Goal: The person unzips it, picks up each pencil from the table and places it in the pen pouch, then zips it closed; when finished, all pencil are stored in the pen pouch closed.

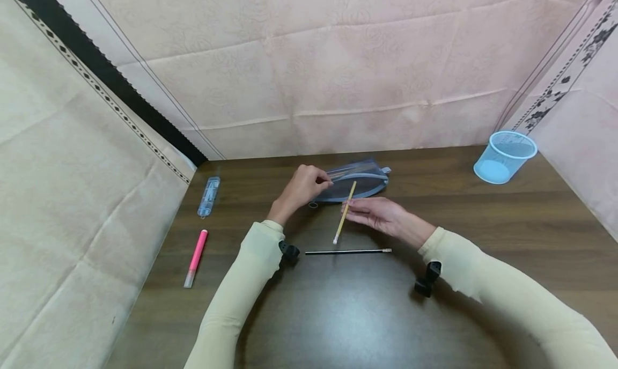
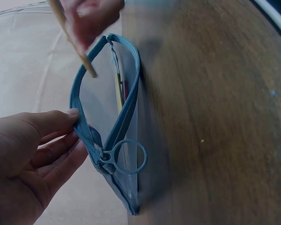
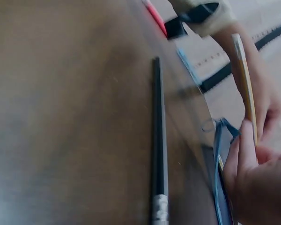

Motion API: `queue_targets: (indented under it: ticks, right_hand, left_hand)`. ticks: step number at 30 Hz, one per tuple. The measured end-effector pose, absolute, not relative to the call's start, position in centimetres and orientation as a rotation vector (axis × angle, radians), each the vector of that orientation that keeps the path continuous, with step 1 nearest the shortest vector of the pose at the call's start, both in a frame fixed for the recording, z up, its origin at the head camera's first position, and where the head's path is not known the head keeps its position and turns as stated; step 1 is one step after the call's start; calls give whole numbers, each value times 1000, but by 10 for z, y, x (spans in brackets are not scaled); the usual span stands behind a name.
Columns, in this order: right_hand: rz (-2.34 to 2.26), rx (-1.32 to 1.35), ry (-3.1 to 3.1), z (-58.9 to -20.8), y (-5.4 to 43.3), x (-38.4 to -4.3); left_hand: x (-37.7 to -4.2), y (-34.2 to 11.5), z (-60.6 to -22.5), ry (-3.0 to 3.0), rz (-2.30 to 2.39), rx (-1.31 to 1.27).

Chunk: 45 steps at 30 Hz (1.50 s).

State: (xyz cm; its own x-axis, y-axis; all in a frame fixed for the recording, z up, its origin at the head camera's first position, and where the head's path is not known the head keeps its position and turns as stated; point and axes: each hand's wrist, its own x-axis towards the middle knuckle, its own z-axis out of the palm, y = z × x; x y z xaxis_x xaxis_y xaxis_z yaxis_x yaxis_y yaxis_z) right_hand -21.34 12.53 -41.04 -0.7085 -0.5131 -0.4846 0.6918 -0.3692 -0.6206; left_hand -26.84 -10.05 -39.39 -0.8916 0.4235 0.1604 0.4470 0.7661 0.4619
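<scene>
My left hand pinches the rim of a see-through blue zippered pouch near the back of the table. The pouch mouth gapes, with a ring-shaped zipper pull at its near end. Inside it, a slim yellow stick and something reddish show. A yellow pencil is held between the thumb and fingers of my right hand; its white eraser end points down toward me, and its other end is over the pouch mouth. In front of the pouch, a black pencil lies crosswise on the table.
A pink marker and a small clear-blue flat case lie along the table's left side. At the back right stands a translucent blue cup. Pale cloth hangs behind the wooden table.
</scene>
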Motion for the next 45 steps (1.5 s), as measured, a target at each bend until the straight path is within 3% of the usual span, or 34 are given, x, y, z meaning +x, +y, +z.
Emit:
queue_targets:
  ticks: [18,45]
  right_hand:
    - [-2317,704,1252,-422,100,-268]
    - [-2509,897,1174,-421,75,-280]
  left_hand:
    - [-268,-101,-395,-2905,-796,-735]
    - [-267,-102,-394,-2898,-803,-719]
